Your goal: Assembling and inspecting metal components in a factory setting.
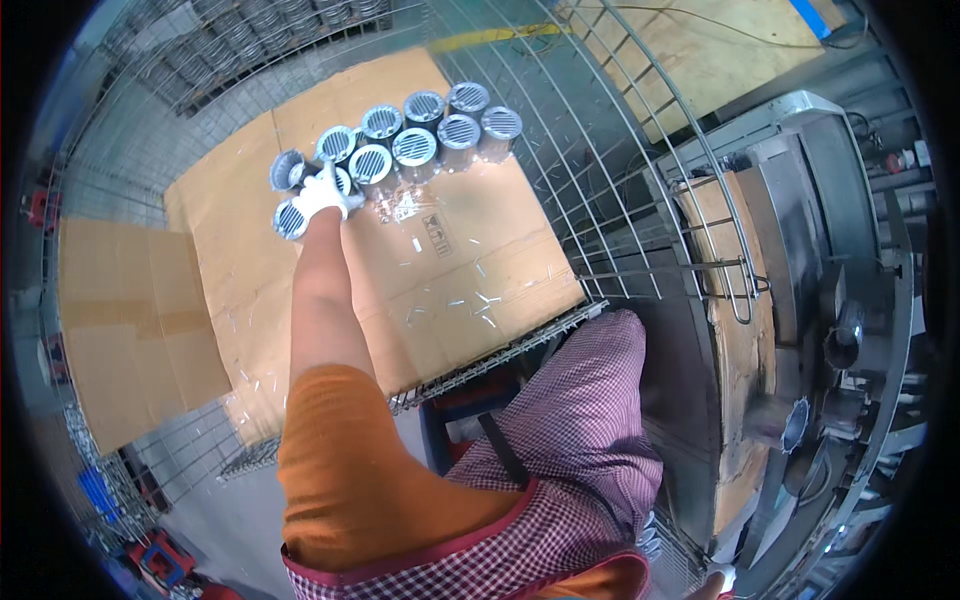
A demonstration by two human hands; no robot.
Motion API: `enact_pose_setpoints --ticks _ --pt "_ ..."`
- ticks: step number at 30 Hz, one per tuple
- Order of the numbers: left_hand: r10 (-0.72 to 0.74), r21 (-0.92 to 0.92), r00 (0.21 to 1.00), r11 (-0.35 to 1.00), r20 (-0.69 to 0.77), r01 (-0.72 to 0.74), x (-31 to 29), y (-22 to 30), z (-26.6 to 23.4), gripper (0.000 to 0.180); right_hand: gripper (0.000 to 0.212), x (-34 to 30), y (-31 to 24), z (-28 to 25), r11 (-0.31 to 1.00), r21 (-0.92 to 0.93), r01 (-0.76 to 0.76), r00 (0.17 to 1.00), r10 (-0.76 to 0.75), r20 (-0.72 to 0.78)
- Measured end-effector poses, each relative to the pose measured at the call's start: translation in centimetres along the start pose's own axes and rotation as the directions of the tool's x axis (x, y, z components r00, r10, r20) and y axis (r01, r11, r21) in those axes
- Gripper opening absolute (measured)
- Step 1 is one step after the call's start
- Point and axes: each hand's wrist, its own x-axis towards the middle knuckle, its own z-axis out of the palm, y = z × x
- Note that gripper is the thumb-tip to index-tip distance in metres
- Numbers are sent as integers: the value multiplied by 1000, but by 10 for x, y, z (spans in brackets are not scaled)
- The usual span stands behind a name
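My left hand [325, 193], in a white glove, reaches far forward to the left end of a double row of metal cylinders with slotted round tops [414, 147]. Its fingers are closed around one slotted cylinder [343, 181], which the glove partly covers. Beside the glove, one cylinder [287, 171] leans over, and another [290, 220] sits just nearer and to the left. The row stands on a flat cardboard sheet [400, 320]. At the lower right edge shows a bit of my right hand [722, 577], also in a white glove; its fingers are mostly cut off.
A wire cage [560, 130] surrounds the cardboard, with its wire wall rising on the right. Thin clear scraps [485, 300] are strewn on the sheet. A cardboard flap [140, 330] hangs at left. Right of me stands a metal bench with loose metal cylinders [778, 422]. Stacked metal parts [240, 40] fill the far left.
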Motion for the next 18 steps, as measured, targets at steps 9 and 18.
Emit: enact_pose_setpoints --ticks 9,18 --pt "110 47 994 993 26 -111 -15 -1 -15 91 48 10 6 10 999 -15 -32 999 32 28" --pt "231 10 973 973 -11 -231 -63 -18 2 85 48 43 1 2 999 -49 3 1000 -3 14"
